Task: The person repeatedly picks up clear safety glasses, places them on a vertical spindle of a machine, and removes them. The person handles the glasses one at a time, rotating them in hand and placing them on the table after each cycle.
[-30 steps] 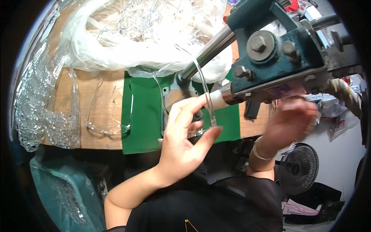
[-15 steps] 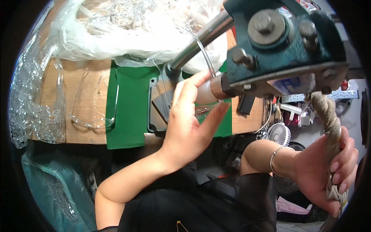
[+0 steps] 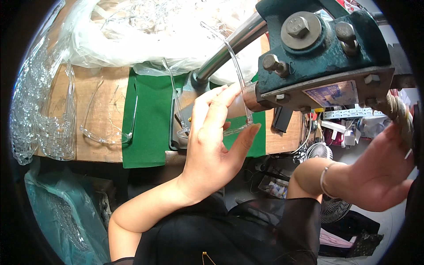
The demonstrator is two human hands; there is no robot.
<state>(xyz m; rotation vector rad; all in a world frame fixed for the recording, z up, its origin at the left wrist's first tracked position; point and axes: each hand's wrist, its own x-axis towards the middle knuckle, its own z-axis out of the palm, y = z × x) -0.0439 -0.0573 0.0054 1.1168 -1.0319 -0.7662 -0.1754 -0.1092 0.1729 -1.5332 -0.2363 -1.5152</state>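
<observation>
My left hand (image 3: 207, 141) pinches a clear plastic eyeglass frame (image 3: 244, 92) just below the head of a dark green press (image 3: 327, 55). Its temples point up and away from me, and part of the front is hidden by my fingers. Beside the frame are the press's whitish cylinder (image 3: 237, 108) and coppery collar (image 3: 253, 98). Over at the right edge, my right hand (image 3: 373, 174) is up against a cloth-wrapped lever handle (image 3: 399, 110). Its fingers curl around the handle, somewhat blurred and partly out of sight.
Another clear eyeglass frame (image 3: 106, 134) lies on the wooden table (image 3: 99, 152), left of the green mat (image 3: 143, 145). Stacked clear frames (image 3: 57, 137) stand farther left. A white plastic bag (image 3: 132, 53) of clear parts fills the back. A steel post (image 3: 229, 46) slants behind my left hand.
The lever handle and my right hand have swung outward to the right. The eyeglass frame has come down toward me, with more of its front showing at my left fingertips.
</observation>
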